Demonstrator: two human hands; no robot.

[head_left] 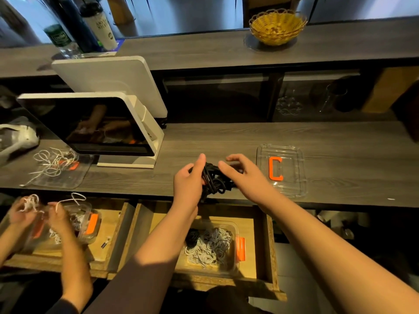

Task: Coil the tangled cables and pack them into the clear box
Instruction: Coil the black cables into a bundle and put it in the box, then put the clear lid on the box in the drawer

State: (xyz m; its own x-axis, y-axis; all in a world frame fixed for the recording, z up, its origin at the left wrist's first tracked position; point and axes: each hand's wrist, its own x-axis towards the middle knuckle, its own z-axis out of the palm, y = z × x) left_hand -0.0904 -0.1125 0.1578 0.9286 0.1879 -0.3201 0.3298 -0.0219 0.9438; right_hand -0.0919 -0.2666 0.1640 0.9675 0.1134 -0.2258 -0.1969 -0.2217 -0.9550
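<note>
At the front edge of the bench, the left hand grips a bundle of black cable, fingers curled round its left side with the thumb up. The right hand hovers over the bundle's right end, fingers spread and loosely bent; whether they touch the cable cannot be told. Just to the right of the hands lies a clear lid with an orange clip, flat on the bench.

Below the bench edge, an open wooden drawer holds the clear box, part filled with coiled white and grey cables and one black coil; an orange latch sits on its right side. The left forearm crosses above the drawer's left part.

Towards the left end of the bench stand two white screens, with a clear tray of loose white cable before them. At the lower left, another person's hands work white cable over a second clear box. A yellow basket stands on the upper shelf.
</note>
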